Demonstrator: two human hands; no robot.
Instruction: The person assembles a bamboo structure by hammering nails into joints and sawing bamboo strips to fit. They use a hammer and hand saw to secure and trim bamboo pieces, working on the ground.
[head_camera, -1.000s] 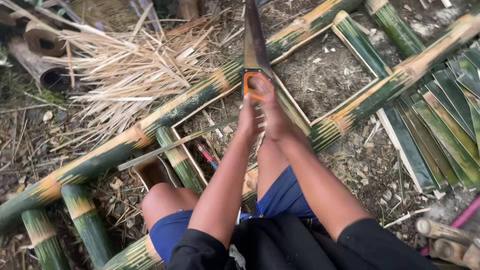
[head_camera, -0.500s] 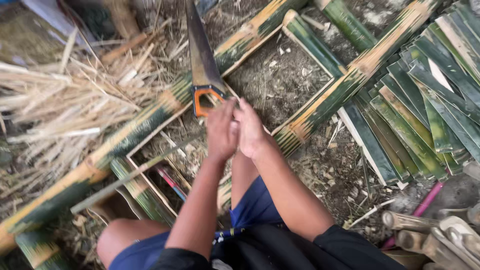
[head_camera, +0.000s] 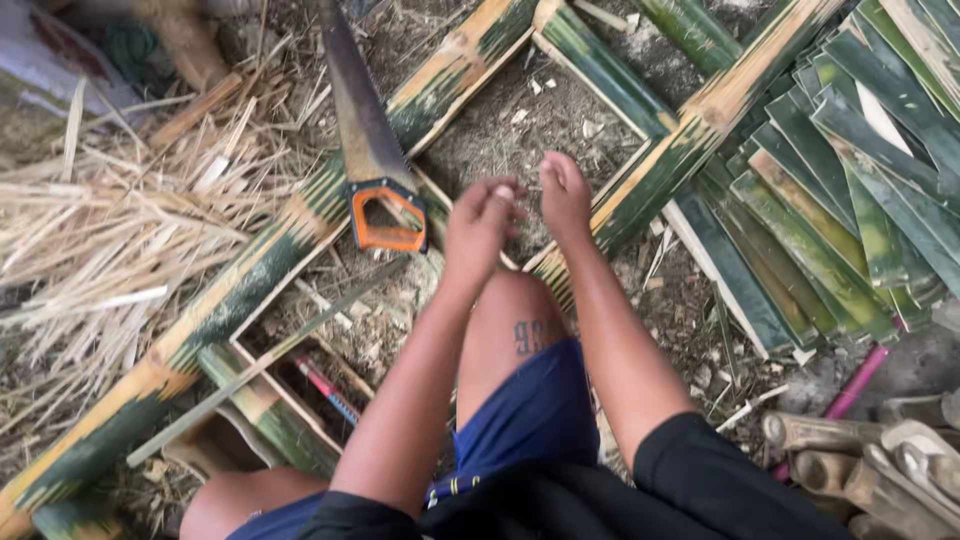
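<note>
Dull grey metal on the saw blade (head_camera: 355, 110), slightly stained, with an orange plastic handle (head_camera: 388, 215), smooth and faintly glossy. Green bamboo poles (head_camera: 250, 290), skin waxy and mottled, pale fibrous wood at the cut edges. Split bamboo slats (head_camera: 850, 190), smooth green outside. Dry, rough, straw-coloured shavings (head_camera: 110, 230). Crumbly matt soil (head_camera: 540, 130). Soft blue cloth shorts (head_camera: 530, 420).
</note>
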